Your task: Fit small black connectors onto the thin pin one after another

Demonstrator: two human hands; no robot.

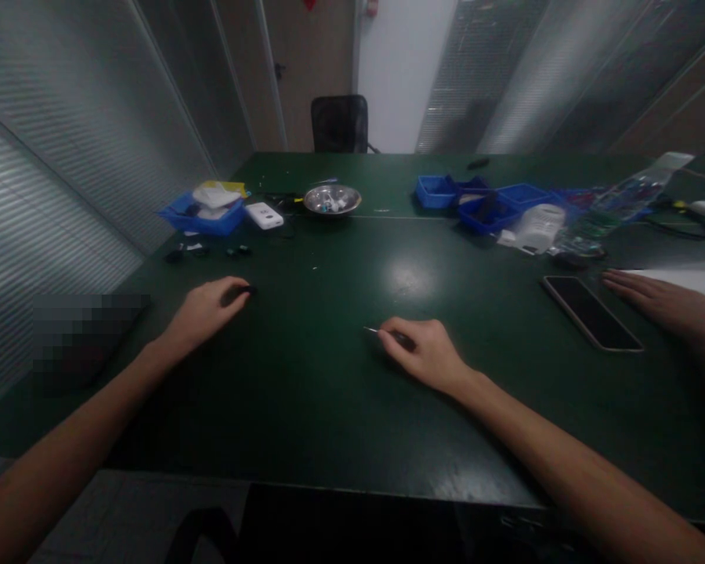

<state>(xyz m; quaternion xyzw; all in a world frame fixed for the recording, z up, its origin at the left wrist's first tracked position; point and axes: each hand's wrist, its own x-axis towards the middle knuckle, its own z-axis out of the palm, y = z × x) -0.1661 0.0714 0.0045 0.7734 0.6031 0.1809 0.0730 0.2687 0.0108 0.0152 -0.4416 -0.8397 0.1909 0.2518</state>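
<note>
Left hand [207, 312] curls shut on a black part [245, 291]; right hand [426, 354] pinches a thin tool [381, 333]. Both touch the table [329, 407].

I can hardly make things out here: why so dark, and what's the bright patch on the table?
Head view: dim light, grainy; the patch is reflected glare on the green table; the wide-angle lens bows the walls; the thin tool in the right hand looks soft.
</note>
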